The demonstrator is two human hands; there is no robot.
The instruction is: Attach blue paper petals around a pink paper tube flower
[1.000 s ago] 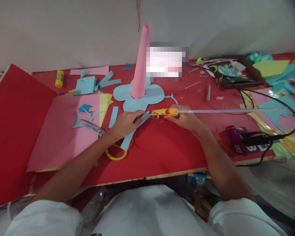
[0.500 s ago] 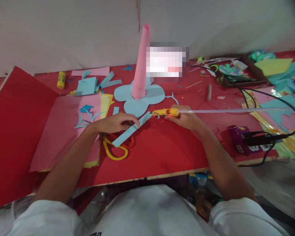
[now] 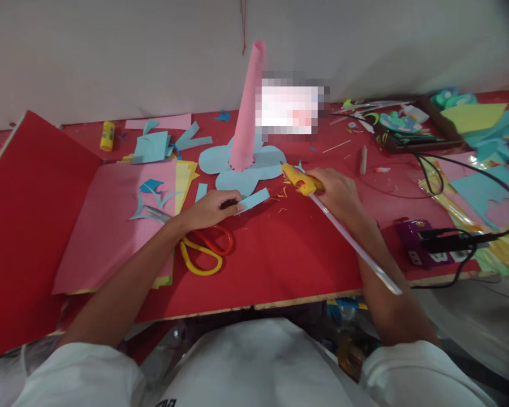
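Observation:
Between the fingers of my left hand (image 3: 214,209) is a light-blue paper strip (image 3: 257,199), its free end pointing right. My right hand (image 3: 333,189) is closed round a yellow hot glue gun (image 3: 299,179), nozzle up and to the left, with a long clear glue stick (image 3: 356,246) running out of its back toward me. Just beyond both hands, a pink paper cone (image 3: 245,118) stands upright on a light-blue flower-shaped paper base (image 3: 237,182). Scissors (image 3: 201,268) with red and yellow handles lie under my left wrist, which hides part of them.
Pink and yellow paper sheets (image 3: 110,226) lie at left with blue scraps on top. A yellow glue tube (image 3: 107,136) stands behind them. At right are a purple box (image 3: 415,243) with black cables, a dark tray (image 3: 445,127) and more coloured paper (image 3: 487,186).
The glue gun has moved away from the strip and turned, so its glue stick now slants toward me. My left hand has shifted its hold, and the strip's near end no longer shows below it.

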